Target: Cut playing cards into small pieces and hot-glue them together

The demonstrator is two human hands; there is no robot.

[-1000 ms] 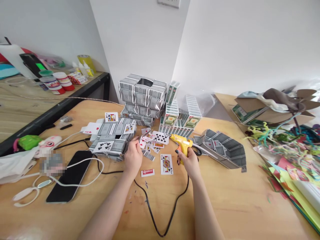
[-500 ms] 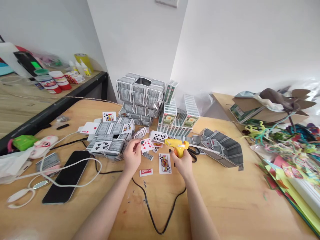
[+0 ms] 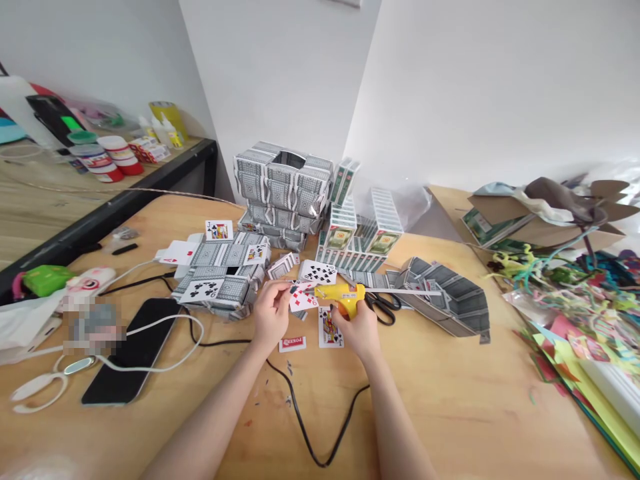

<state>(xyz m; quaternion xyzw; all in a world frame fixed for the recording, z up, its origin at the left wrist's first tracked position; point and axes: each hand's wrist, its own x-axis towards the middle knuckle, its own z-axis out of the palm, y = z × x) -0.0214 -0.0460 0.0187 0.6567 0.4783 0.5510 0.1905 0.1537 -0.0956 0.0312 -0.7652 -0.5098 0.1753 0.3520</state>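
Observation:
Pinched in my left hand [image 3: 271, 312] is a playing card [image 3: 303, 299] with red diamonds, held up over the table. My right hand [image 3: 359, 328] is wrapped around the handle of a yellow glue gun [image 3: 344, 293]; a long white glue stick [image 3: 405, 291] sticks out of its back. The gun's nozzle points left and sits right by the card; whether they touch I cannot tell. A jack of spades [image 3: 330, 330] lies partly under my right hand. Behind the gun rests a black-spade card [image 3: 317, 272]. Black-handled scissors [image 3: 384, 308] lie beside my right hand.
Folded-card structures stand at the left [image 3: 220, 267], the back [image 3: 283, 187] and the right [image 3: 445, 297]. Green card boxes [image 3: 350, 240] are stacked behind. A black cord [image 3: 300, 420] loops across the front. A phone [image 3: 131, 350] lies left; coloured paper [image 3: 580, 373] lies right.
My right hand has brought the glue gun left, so its nozzle now reaches the card. My left hand has shifted slightly right with the card.

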